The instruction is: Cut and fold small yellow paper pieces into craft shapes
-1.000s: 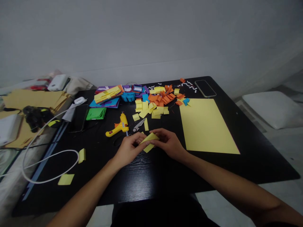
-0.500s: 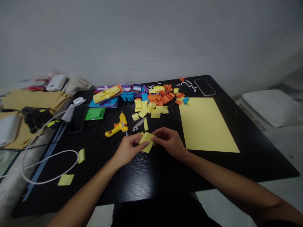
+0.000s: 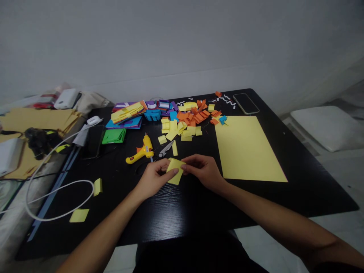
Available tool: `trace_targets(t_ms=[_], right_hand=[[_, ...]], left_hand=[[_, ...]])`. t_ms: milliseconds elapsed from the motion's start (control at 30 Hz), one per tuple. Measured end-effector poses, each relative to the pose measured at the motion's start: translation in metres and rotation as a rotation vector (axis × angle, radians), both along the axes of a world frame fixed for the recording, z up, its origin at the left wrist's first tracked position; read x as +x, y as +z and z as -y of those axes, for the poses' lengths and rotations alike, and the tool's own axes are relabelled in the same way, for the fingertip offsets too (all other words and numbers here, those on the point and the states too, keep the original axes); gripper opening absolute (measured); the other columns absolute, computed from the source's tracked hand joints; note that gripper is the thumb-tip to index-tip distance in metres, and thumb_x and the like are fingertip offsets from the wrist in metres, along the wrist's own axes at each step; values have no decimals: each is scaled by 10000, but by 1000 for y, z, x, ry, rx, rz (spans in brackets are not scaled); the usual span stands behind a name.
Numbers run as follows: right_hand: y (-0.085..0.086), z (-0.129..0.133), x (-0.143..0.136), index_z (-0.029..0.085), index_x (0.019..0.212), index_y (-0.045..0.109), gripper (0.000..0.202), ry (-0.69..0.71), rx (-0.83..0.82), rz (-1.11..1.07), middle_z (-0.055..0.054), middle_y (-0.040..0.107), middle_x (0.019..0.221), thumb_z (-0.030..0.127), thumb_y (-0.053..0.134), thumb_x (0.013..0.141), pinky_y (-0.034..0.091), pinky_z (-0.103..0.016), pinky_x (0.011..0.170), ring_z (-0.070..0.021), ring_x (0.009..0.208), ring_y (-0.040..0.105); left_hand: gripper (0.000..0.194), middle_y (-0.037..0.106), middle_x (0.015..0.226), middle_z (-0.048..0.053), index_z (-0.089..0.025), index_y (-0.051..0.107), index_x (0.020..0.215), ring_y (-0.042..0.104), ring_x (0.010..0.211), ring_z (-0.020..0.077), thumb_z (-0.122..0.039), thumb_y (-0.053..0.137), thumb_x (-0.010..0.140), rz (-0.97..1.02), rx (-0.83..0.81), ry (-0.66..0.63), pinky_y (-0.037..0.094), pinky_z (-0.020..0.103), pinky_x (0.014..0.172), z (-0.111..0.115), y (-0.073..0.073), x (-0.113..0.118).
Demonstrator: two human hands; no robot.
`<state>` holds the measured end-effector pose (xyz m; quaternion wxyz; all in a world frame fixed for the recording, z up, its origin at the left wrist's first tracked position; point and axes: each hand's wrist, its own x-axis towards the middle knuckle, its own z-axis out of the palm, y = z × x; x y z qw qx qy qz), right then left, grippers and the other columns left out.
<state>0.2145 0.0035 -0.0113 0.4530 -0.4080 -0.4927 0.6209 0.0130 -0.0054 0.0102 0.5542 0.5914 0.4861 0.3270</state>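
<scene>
Between my two hands, above the black table, is a small piece of yellow paper point(image 3: 176, 172). My left hand point(image 3: 155, 177) pinches its left side, thumb on top and fingers behind. With thumb and fingertips, my right hand point(image 3: 201, 170) grips the paper's upper right edge. Just beyond my left hand lie a yellow glue gun point(image 3: 144, 150) and grey-handled scissors point(image 3: 166, 149), whose other end is hidden. A narrow yellow strip point(image 3: 174, 148) rests beside the scissors. Past them is a heap of small folded yellow papers point(image 3: 186, 132) and orange papers point(image 3: 193, 117).
A large yellow sheet point(image 3: 250, 149) lies to the right, with a phone point(image 3: 246, 104) behind it. Green folded paper point(image 3: 114, 136) and stacked coloured papers point(image 3: 127, 113) sit back left. A white cable point(image 3: 59, 218) loops near two yellow pieces at left. A wall point(image 3: 182, 45) stands behind.
The yellow paper between my hands has shifted and tilted slightly, its upper left part now lying closer to my left fingers. Both hands stay in nearly the same place.
</scene>
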Motion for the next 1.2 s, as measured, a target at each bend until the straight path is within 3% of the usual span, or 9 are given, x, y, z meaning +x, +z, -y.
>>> trace_targets(t_ms=[200,833,1200], right_hand=[[-1,5,-3,198,937,759,299,10,24,-31,-8,765,766,352,885,714,638,-297,684,-149,646,733],[7,7,2,238,904,809,240,125,-19,-92,-4,792,802,284,906,690,636,-321,793,-168,745,759],[9,5,2,225,821,818,174,130,9,-72,-12,758,752,317,901,700,612,-275,648,-145,634,708]], left_hand=[[364,534,600,-44,-164,578,696,470,545,90,-463,731,838,19,19,23,375,203,519,1,2,2],[347,650,638,5,-126,719,789,532,524,97,-464,797,771,135,-198,18,406,204,514,1,8,-4],[283,693,662,20,-136,786,812,559,542,104,-403,840,736,165,-251,5,411,203,526,2,6,-6]])
